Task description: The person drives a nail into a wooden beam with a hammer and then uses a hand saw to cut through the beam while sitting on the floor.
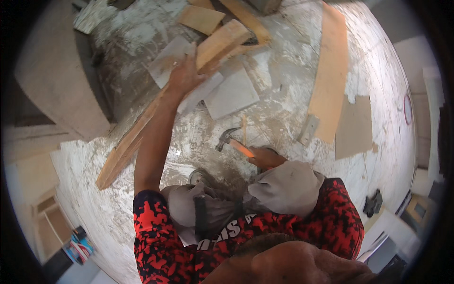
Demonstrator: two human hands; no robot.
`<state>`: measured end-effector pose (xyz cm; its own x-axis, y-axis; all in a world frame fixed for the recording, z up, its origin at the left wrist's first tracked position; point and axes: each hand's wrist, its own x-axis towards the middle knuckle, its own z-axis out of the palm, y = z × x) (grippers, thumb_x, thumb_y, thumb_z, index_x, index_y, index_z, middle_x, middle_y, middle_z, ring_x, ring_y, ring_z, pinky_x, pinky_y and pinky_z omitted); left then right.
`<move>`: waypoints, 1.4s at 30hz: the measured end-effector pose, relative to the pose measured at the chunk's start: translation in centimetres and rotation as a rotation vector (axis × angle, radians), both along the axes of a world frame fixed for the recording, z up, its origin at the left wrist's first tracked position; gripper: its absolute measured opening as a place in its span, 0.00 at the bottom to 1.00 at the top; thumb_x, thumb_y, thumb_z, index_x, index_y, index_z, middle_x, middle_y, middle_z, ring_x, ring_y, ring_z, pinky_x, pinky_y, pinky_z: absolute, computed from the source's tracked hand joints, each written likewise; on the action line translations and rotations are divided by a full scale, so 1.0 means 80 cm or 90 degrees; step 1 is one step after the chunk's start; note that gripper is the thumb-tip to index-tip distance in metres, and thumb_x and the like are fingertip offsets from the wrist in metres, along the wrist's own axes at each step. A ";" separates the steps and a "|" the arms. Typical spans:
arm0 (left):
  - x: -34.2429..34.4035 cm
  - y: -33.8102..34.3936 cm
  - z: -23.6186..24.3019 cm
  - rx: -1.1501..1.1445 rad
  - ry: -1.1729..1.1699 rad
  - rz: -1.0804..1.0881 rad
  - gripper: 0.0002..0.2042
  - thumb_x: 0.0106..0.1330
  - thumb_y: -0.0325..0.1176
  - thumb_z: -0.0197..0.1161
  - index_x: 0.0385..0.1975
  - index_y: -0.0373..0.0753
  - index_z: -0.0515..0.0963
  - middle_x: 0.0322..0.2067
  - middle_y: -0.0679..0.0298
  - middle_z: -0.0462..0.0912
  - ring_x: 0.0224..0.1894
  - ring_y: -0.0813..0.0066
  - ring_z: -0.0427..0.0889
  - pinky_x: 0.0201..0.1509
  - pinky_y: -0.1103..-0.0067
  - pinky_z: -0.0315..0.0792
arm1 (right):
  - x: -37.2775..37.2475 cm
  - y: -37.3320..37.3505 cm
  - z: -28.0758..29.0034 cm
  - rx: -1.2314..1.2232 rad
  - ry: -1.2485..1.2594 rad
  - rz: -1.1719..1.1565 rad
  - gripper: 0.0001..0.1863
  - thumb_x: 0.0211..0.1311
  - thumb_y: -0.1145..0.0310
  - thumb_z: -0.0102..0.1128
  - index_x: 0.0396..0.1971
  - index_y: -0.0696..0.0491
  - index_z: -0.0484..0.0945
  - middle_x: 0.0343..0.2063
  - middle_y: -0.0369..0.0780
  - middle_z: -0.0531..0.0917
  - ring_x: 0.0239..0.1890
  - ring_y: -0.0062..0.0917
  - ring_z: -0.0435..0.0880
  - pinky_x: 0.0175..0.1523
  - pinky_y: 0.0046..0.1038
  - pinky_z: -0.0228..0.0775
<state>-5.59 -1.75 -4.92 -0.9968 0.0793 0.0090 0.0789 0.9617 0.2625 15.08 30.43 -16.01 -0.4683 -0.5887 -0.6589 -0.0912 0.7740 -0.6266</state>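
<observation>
As I look on from afar, the left hand [186, 75] grasps the beam [222, 42] near its middle, over pale slabs [231, 93] on the floor [187, 130], while the right hand [267, 157] is clenched on the hammer [236, 144] by its orange handle, beside the knee [288, 185]. I judge the beam stiff, fairly heavy and perhaps splintery, best held mid-length across its sides. I expect the hammer to be head-heavy; I'd grip it low on the handle.
</observation>
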 end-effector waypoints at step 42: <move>0.209 -0.154 -0.027 0.283 -0.401 -0.031 0.35 0.50 0.30 0.73 0.62 0.46 0.68 0.49 0.56 0.81 0.51 0.61 0.80 0.55 0.68 0.73 | -0.263 -0.015 0.087 -0.384 -0.010 -0.651 0.42 0.57 0.41 0.62 0.62 0.52 0.57 0.45 0.43 0.76 0.43 0.30 0.78 0.41 0.33 0.78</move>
<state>11.13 -14.08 -7.09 -0.8200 0.2446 -0.5175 -0.1741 0.7547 0.6326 -6.00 29.26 -9.01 -0.8959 -0.1637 -0.4131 0.4084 0.0628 -0.9106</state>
